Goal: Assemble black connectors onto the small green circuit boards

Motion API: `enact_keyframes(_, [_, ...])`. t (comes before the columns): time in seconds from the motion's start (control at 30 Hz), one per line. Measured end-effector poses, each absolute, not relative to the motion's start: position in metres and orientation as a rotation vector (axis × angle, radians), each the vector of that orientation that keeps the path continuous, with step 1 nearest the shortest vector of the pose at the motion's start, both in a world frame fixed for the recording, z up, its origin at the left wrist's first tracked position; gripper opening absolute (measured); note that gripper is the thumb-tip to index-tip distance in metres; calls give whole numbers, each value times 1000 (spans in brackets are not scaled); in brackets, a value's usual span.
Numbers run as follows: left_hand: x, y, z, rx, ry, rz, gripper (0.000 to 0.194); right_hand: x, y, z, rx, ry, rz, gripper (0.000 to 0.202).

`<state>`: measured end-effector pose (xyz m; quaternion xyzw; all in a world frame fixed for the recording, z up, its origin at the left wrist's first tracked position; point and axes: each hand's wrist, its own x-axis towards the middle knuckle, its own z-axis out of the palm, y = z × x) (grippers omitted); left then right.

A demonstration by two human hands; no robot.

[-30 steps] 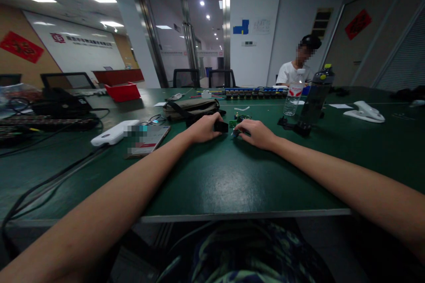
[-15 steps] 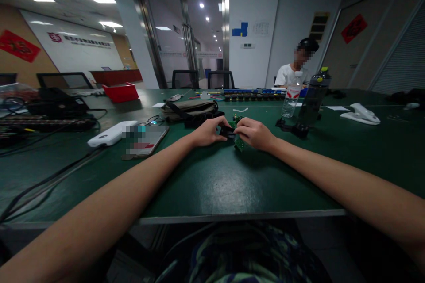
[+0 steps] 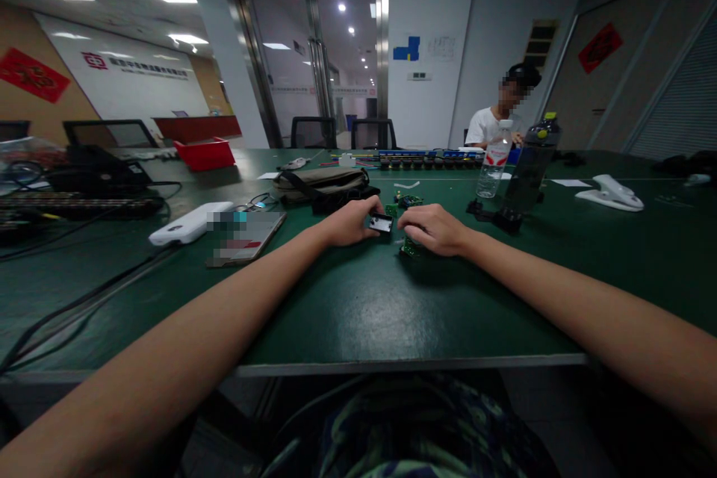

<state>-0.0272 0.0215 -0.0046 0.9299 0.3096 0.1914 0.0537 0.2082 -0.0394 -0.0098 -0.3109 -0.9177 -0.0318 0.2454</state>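
Observation:
My left hand (image 3: 354, 222) pinches a small black rectangular part with a pale face (image 3: 382, 223) between thumb and fingers, just above the table. To its right, my right hand (image 3: 435, 229) is closed with curled fingers. Whatever it may hold is hidden from me. A green circuit board (image 3: 413, 247) shows below the right fingers, partly covered by them. More green circuit board (image 3: 408, 201) lies just beyond the same hand. I cannot tell whether these are one piece or separate boards. A small gap separates the black part from my right fingertips.
Behind my hands lies a fabric pouch (image 3: 319, 185). Left are a phone (image 3: 246, 239) and a white device with a cable (image 3: 193, 222). A water bottle (image 3: 493, 168) and a dark bottle (image 3: 529, 172) stand to the right. A person (image 3: 493, 123) sits across the table.
My right fingers have come away from the black part and moved slightly right. The part has tilted in my left hand, so its pale face now shows.

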Motion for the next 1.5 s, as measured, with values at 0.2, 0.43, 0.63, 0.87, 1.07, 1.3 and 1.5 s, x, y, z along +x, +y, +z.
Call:
enact_keyframes(0.2, [-28,19,-3,2919,990,515,34,211,-42,-7,-799,-2650,134,34])
enact_keyframes(0.43, [-28,19,-4,2968,1013,481,34,205,-39,-15,-895,-2490,5,30])
enact_keyframes(0.63, [-20,9,-2,3034,986,435,36,206,-34,-21,-804,-2334,-140,33])
enact_keyframes(0.87, [-13,3,-5,3087,904,435,31,205,-29,-27,-718,-2398,-273,33])
enact_keyframes(1.07, [-15,3,-4,3096,901,440,31,206,-25,-31,-688,-2387,-295,36])
enact_keyframes(1.3, [-16,3,-2,3059,924,446,36,212,-27,-26,-644,-2380,-249,14])
enact_keyframes(1.5, [-15,2,-3,3070,901,449,35,208,-28,-27,-623,-2342,-259,8])
